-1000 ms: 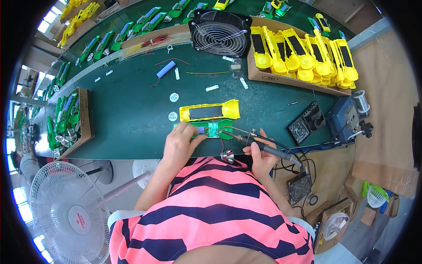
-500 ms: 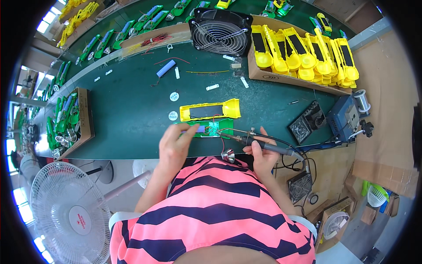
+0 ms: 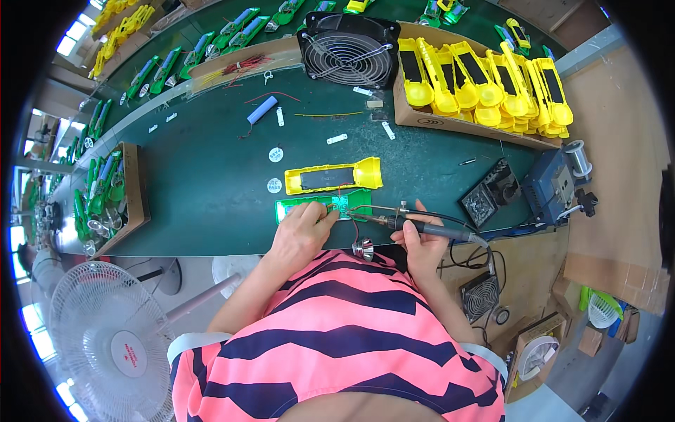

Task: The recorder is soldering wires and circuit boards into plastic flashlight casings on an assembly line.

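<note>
A green flashlight half-shell (image 3: pixel 362 200) lies near the bench's front edge with a small circuit board (image 3: pixel 340 204) in it. My left hand (image 3: pixel 302 228) is over the shell's left part, its fingertips pinched at the board's left edge; what they hold is hidden. My right hand (image 3: pixel 424 247) grips a soldering iron (image 3: pixel 397 223), its tip pointing left at the board. A thin metal tube beside the iron also reaches toward the board. A silvery lamp reflector (image 3: pixel 363 248) hangs on wires at the bench edge. Just behind lies a yellow half-shell (image 3: pixel 334 178) with a dark panel, wires running from it to the board.
A carton of yellow shells (image 3: pixel 422 119) and a square fan (image 3: pixel 349 56) stand at the back. On the right are a soldering station (image 3: pixel 552 186) and an iron stand (image 3: pixel 492 193). A carton of green assemblies (image 3: pixel 137 186) sits left. A blue battery cell (image 3: pixel 262 110) lies mid-bench.
My left hand has moved right and slightly down, its fingertips now at the board instead of over the blue cell in the green shell. The soldering iron remains at the board.
</note>
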Demonstrator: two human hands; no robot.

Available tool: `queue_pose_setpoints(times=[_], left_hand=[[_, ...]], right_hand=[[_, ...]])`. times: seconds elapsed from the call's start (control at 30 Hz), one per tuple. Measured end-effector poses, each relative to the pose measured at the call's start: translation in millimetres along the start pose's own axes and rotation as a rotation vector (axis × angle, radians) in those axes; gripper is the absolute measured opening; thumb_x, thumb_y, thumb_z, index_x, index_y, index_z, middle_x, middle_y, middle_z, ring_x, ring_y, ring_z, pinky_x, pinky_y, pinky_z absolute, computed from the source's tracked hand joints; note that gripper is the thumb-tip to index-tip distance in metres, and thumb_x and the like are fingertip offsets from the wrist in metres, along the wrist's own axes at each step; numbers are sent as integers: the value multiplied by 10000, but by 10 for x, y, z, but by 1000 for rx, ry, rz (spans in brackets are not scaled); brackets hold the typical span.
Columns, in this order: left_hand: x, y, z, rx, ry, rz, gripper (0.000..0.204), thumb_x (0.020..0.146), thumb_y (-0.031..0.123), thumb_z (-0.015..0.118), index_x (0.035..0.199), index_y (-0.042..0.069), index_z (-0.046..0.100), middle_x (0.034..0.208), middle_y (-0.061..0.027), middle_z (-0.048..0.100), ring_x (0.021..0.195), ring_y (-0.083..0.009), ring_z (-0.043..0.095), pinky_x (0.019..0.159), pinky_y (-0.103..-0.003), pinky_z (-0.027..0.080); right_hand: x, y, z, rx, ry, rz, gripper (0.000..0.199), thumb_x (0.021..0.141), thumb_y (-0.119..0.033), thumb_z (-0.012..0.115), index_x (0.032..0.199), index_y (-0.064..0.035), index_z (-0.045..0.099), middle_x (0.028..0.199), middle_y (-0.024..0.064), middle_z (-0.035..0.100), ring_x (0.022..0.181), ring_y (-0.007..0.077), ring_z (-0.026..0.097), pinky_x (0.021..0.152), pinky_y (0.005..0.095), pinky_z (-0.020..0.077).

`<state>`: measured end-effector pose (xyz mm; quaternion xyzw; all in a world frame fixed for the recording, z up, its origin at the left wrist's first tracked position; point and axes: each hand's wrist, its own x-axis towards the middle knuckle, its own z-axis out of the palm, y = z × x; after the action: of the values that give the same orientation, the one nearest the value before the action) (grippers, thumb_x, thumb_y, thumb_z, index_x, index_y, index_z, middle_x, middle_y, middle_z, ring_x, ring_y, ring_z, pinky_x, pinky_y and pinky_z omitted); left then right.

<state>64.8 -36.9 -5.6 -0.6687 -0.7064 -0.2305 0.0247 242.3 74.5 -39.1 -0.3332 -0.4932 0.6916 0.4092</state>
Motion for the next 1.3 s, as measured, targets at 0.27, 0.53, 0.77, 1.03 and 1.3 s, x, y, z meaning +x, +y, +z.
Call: queue_pose_setpoints(times=[0.27, 0.53, 0.77, 1.03, 1.3], left_hand=[[-1, -16, -29, -33, -27, 6, 253, 639, 25, 595, 891, 39, 611, 757, -60, 467, 697, -214, 516, 612, -326, 436], [1, -28, -27, -33, -47, -8, 244, 637, 28, 596, 880, 44, 613, 764, -65, 468, 705, -216, 519, 615, -324, 439], [21, -24, -18, -36, -31, -19, 244, 631, 12, 607, 870, 59, 618, 764, -61, 471, 695, -213, 526, 591, -321, 441], [21, -29, -2, -25, -41, -27, 235, 640, 4, 615, 868, 62, 615, 768, -64, 476, 705, -214, 526, 593, -319, 442], [72, -7, 24, -132, 93, -71, 223, 660, 7, 608, 881, 37, 604, 805, -85, 480, 729, -239, 492, 652, -339, 412]], right_hand=[[9, 54, -15, -82, -69, -56, 213, 786, -12, 574, 959, 68, 481, 788, 114, 593, 594, 120, 601, 631, 226, 500], [26, 52, 41, -51, -52, -7, 205, 788, -10, 570, 957, 64, 480, 770, 114, 592, 596, 128, 604, 598, 223, 502], [56, 119, 5, -31, -58, 14, 165, 800, -33, 567, 931, 40, 498, 724, 107, 597, 573, 134, 606, 533, 209, 492], [72, 43, -46, 50, -25, -4, 147, 808, -22, 551, 933, 35, 500, 715, 118, 600, 574, 148, 610, 492, 203, 483], [81, 69, -126, 29, 36, -87, 182, 806, -20, 551, 960, 46, 480, 738, 125, 598, 576, 156, 612, 486, 208, 486]])
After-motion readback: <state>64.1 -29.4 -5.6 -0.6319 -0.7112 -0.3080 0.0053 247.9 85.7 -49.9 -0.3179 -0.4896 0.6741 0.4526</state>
